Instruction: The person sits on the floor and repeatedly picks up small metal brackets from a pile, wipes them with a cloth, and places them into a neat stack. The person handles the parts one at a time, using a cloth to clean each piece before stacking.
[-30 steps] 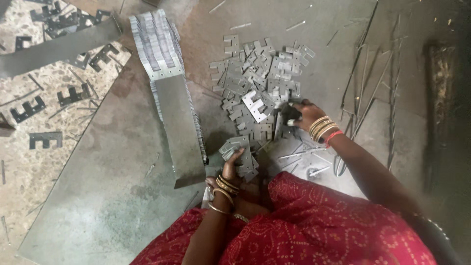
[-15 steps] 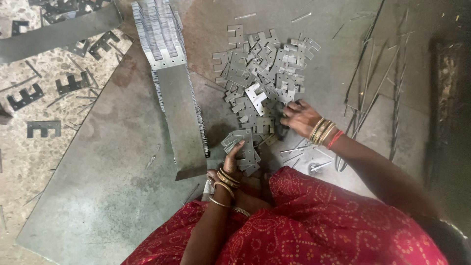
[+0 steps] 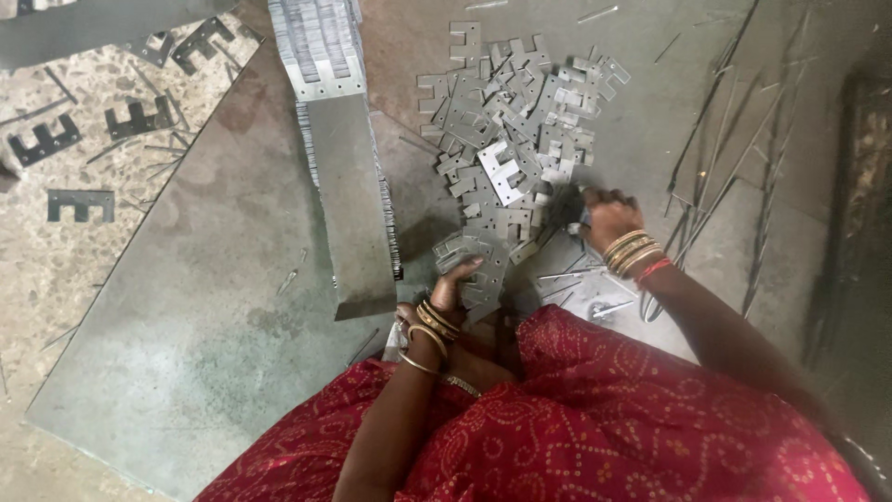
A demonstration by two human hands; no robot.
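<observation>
My left hand (image 3: 452, 286): fingers curled around a small stack of E-shaped metal stampings (image 3: 476, 262), held just above my lap near the metal sheet's (image 3: 214, 307) near edge. My right hand (image 3: 606, 216): fingers bent down onto the near-right fringe of the loose pile of stampings (image 3: 511, 139); whether they pinch a piece, I cannot tell. Left of the pile: long packed row of stacked stampings (image 3: 339, 139), running toward the far edge. Right edge: thin metal rods (image 3: 734, 158). Off the sheet, on speckled floor (image 3: 65, 251): stray dark E-pieces (image 3: 82, 204).
</observation>
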